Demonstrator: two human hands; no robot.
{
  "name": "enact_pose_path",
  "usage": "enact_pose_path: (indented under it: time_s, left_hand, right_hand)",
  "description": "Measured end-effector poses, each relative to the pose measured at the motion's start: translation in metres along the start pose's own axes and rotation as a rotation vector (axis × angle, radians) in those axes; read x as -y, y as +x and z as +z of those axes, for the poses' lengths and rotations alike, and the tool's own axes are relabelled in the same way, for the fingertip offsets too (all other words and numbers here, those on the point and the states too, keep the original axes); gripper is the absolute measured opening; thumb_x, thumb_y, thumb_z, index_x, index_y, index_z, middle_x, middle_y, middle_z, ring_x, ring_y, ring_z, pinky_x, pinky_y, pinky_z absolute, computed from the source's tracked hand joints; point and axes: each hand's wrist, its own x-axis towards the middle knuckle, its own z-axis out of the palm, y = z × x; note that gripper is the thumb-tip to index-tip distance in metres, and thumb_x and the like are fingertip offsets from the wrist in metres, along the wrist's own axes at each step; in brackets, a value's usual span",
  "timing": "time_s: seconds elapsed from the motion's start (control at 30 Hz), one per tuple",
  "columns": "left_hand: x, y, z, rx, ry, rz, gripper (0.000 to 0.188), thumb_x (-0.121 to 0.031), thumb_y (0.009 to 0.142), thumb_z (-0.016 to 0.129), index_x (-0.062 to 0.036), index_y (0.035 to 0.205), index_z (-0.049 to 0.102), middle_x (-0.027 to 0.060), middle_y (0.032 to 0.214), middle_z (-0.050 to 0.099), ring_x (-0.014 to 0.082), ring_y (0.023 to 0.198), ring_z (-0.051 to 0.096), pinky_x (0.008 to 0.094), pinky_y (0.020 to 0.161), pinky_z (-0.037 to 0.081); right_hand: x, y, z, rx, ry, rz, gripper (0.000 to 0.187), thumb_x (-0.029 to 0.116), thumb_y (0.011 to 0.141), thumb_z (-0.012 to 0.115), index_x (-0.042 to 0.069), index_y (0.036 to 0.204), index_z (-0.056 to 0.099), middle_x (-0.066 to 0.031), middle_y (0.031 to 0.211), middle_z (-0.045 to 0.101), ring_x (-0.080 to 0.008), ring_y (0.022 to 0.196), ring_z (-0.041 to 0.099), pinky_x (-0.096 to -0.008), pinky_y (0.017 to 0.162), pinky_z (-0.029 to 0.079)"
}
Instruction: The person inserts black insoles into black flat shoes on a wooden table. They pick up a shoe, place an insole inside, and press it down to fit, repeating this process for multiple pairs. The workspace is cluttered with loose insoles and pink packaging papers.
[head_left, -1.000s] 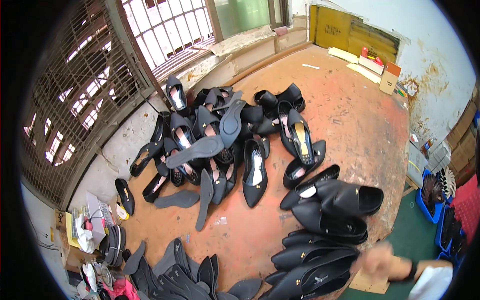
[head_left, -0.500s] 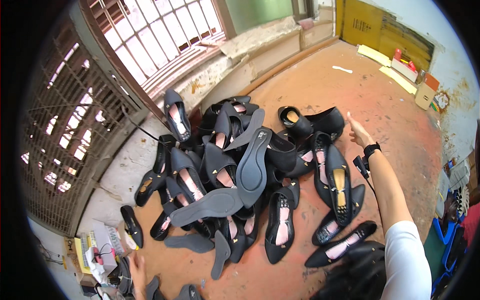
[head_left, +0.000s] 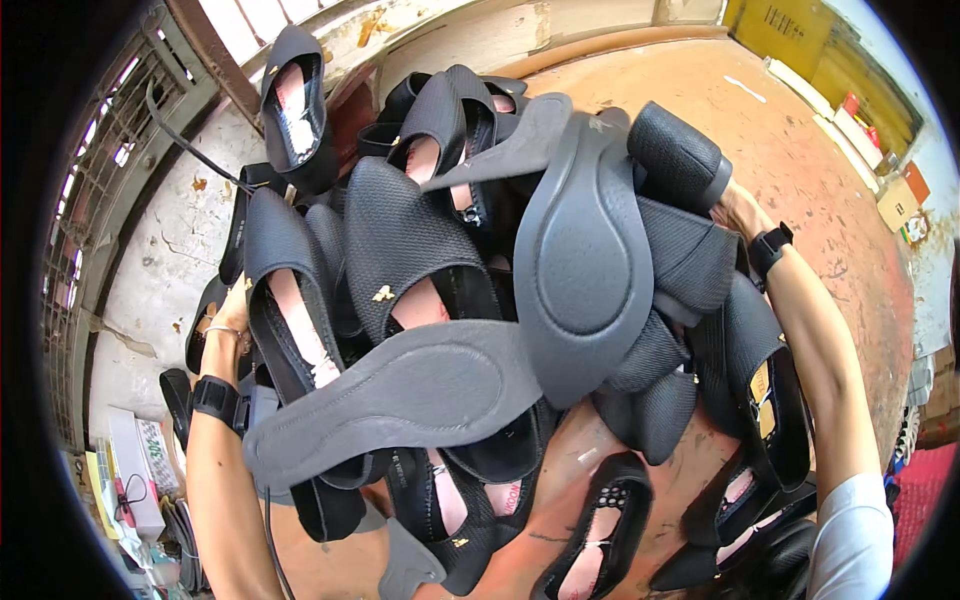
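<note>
A heap of black pointed flat shoes with pink linings fills the middle of the head view; one textured shoe [head_left: 400, 250] with a small gold ornament lies near its centre. Two loose dark grey insoles, one broad and upright [head_left: 583, 265] and one slanting [head_left: 400, 390], rest across the top. At the heap's left side my left hand [head_left: 236, 308] presses in beside a shoe, its fingers mostly hidden. My right hand [head_left: 738, 212] reaches round the far right side, against a black shoe [head_left: 680, 150] whose body covers the fingers.
An orange-brown worktop [head_left: 830, 270] spreads out to the right. A mesh grille [head_left: 75, 290] and a pale ledge [head_left: 150, 280] lie on the left, with boxes [head_left: 135, 470] below. More black shoes [head_left: 600, 530] lie nearer me. Small boxes [head_left: 900, 200] stand at the far right.
My left hand has come up from the lower left to the heap's left side. My right hand has come against its right side. The heap looks larger and nearer in view.
</note>
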Motion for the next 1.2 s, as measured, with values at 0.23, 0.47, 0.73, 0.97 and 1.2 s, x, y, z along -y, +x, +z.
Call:
enact_pose_path:
  time_s: [0.23,0.47,0.73,0.97,1.2]
  left_hand:
    - [0.014,-0.05,-0.024,0.18,0.077,-0.089,0.055,-0.044,0.091,0.062,-0.0051,0.13,0.058,0.0113,0.143,0.047,0.0217,0.133,0.041,0.0434,0.117,0.024]
    - [-0.004,-0.206,-0.065,0.326,0.121,-0.203,0.049,-0.037,0.081,0.072,-0.0043,0.116,0.064,0.0134,0.139,0.049,0.0239,0.132,0.043,0.0427,0.114,0.026]
    - [-0.099,-0.441,-0.118,0.141,0.753,-0.267,0.072,-0.021,0.065,0.075,0.0016,0.129,0.051,0.0148,0.11,0.059,0.0223,0.098,0.057,0.0363,0.089,0.049]
    - [-0.159,-0.413,-0.132,0.354,1.218,-0.708,0.044,-0.011,0.076,0.08,0.0031,0.113,0.061,0.017,0.101,0.068,0.0234,0.092,0.066,0.0391,0.071,0.053]
    - [-0.083,-0.126,-0.102,0.084,1.156,0.318,0.053,-0.024,0.082,0.072,-0.0005,0.127,0.057,0.0227,0.12,0.063,0.037,0.114,0.06,0.0408,0.097,0.047]
  right_hand:
    - [0.052,-0.078,0.087,0.28,-0.064,-0.068,0.058,0.043,0.093,0.058,0.009,0.138,0.042,-0.007,0.129,0.041,-0.0183,0.117,0.034,-0.0298,0.098,0.026]
    - [0.078,-0.208,0.164,0.879,-0.142,-0.071,0.07,0.039,0.092,0.06,0.006,0.148,0.035,-0.0114,0.151,0.034,-0.021,0.139,0.027,-0.0332,0.115,0.019]
    - [0.062,-0.348,0.282,1.892,-0.385,-0.473,0.086,0.041,0.09,0.069,0.011,0.156,0.022,-0.0184,0.158,0.029,-0.0283,0.145,0.028,-0.0351,0.117,0.025]
    - [0.098,-0.274,0.341,0.664,-0.598,-1.076,0.042,0.026,0.079,0.073,-0.001,0.11,0.064,-0.0199,0.103,0.068,-0.0368,0.099,0.065,-0.0418,0.084,0.054]
    - [0.083,-0.025,0.33,0.163,-0.938,-0.678,0.078,0.023,0.073,0.067,0.003,0.143,0.037,-0.0328,0.131,0.048,-0.0464,0.124,0.049,-0.0476,0.106,0.042]
